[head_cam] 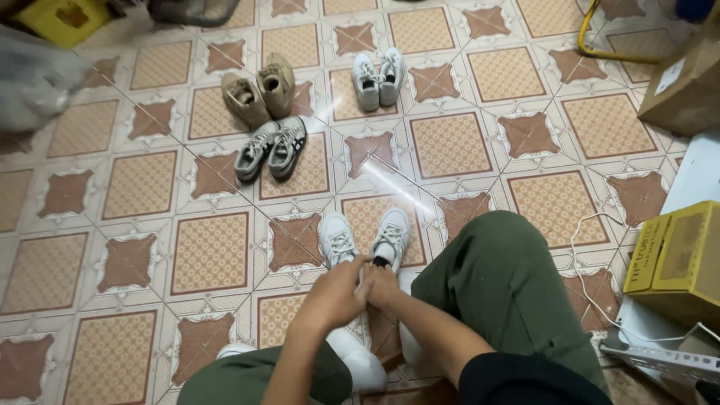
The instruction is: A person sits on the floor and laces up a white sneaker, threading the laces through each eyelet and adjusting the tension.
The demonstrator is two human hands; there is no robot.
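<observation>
Both hands meet right at the back of a pair of white sneakers [365, 238] sitting side by side on the patterned tile floor [135, 187], just in front of the person's knees. Left hand [335, 294] is curled, fingers closed around the heel area of the shoes. Right hand [381, 283] is bunched up too, touching the right shoe's collar. Honestly can't tell exactly what the fingertips pinch.
</observation>
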